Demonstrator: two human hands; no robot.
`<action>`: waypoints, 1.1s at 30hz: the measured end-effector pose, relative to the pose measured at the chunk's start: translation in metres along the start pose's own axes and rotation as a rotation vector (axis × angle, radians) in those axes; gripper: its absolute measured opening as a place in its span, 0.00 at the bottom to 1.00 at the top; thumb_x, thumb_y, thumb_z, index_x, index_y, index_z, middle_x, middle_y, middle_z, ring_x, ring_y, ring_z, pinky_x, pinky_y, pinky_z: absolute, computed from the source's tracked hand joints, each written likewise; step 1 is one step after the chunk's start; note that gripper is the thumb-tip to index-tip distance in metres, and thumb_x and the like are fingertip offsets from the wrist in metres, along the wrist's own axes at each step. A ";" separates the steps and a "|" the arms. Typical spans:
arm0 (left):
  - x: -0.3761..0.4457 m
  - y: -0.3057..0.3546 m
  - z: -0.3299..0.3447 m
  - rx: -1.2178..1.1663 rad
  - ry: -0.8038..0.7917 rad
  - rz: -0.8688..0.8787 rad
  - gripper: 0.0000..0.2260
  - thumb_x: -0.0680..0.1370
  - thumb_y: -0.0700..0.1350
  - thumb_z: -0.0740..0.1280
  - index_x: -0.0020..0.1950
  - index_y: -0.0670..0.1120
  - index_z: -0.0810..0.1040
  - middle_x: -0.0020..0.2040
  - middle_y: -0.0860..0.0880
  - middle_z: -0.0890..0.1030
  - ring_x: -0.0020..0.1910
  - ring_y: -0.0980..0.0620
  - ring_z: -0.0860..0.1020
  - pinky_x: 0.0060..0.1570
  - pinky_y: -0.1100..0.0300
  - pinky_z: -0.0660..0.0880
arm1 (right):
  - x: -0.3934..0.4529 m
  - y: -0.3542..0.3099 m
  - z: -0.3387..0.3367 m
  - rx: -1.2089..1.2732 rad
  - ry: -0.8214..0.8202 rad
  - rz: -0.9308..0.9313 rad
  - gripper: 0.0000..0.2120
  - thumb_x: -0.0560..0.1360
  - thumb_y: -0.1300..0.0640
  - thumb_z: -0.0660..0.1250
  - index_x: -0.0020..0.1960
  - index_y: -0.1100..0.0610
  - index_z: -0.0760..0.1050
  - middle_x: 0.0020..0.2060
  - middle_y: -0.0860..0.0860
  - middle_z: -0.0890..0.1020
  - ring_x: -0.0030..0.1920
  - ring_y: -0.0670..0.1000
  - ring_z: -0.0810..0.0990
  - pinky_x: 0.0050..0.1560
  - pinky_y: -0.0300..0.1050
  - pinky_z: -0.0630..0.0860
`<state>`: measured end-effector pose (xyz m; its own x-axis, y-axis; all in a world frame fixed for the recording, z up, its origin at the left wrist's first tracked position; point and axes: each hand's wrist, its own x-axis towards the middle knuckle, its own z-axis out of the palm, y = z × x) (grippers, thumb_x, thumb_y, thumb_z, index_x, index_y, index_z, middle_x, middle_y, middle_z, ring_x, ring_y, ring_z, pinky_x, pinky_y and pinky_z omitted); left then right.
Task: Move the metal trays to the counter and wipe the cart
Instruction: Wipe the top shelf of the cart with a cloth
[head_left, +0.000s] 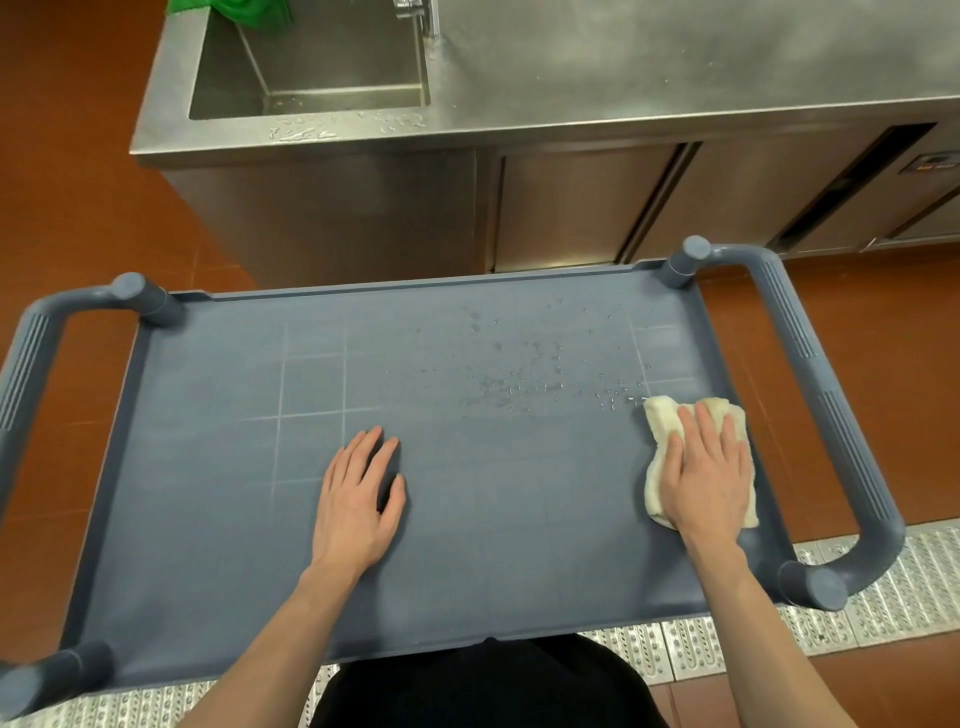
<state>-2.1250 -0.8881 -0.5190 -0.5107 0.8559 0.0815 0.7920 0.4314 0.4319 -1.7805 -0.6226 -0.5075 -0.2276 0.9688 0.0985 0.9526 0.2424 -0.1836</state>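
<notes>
Now a cream cloth (675, 441) is pressed flat under the right hand (709, 475), fingers straight, at the right end of the grey-blue cart (467, 545) top, close to its handle (831, 405). Water droplets (524, 387) are seen just beyond the cloth. The left hand (358, 499) is laid flat, fingers relaxed, on the cart's middle, holding nothing.

No legible text, labels, brands or numbers observed; the small control panel (932, 163) at the cabinet's right edge shows orange marks, too blurred to read.
</notes>
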 end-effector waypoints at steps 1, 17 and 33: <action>0.000 0.000 0.000 0.001 -0.001 -0.002 0.22 0.83 0.49 0.62 0.77 0.46 0.74 0.80 0.47 0.70 0.80 0.45 0.66 0.81 0.47 0.59 | 0.002 0.004 -0.001 -0.002 0.005 0.003 0.26 0.85 0.47 0.50 0.77 0.56 0.72 0.76 0.54 0.74 0.80 0.61 0.64 0.77 0.61 0.63; 0.000 0.004 0.003 0.027 0.013 -0.002 0.23 0.83 0.51 0.61 0.77 0.44 0.74 0.80 0.45 0.70 0.81 0.43 0.65 0.80 0.41 0.61 | 0.002 -0.040 0.012 0.008 0.040 -0.049 0.24 0.84 0.51 0.56 0.76 0.59 0.72 0.75 0.57 0.75 0.78 0.65 0.65 0.75 0.60 0.65; 0.001 0.003 0.002 0.031 0.011 -0.004 0.23 0.83 0.50 0.63 0.77 0.44 0.74 0.80 0.44 0.70 0.82 0.43 0.64 0.81 0.43 0.59 | -0.030 -0.146 0.037 0.003 -0.093 -0.219 0.25 0.84 0.49 0.54 0.79 0.53 0.69 0.79 0.52 0.71 0.82 0.59 0.61 0.79 0.56 0.60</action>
<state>-2.1228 -0.8853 -0.5193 -0.5172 0.8511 0.0901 0.8001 0.4434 0.4040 -1.9203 -0.6848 -0.5195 -0.4467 0.8935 0.0455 0.8779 0.4476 -0.1703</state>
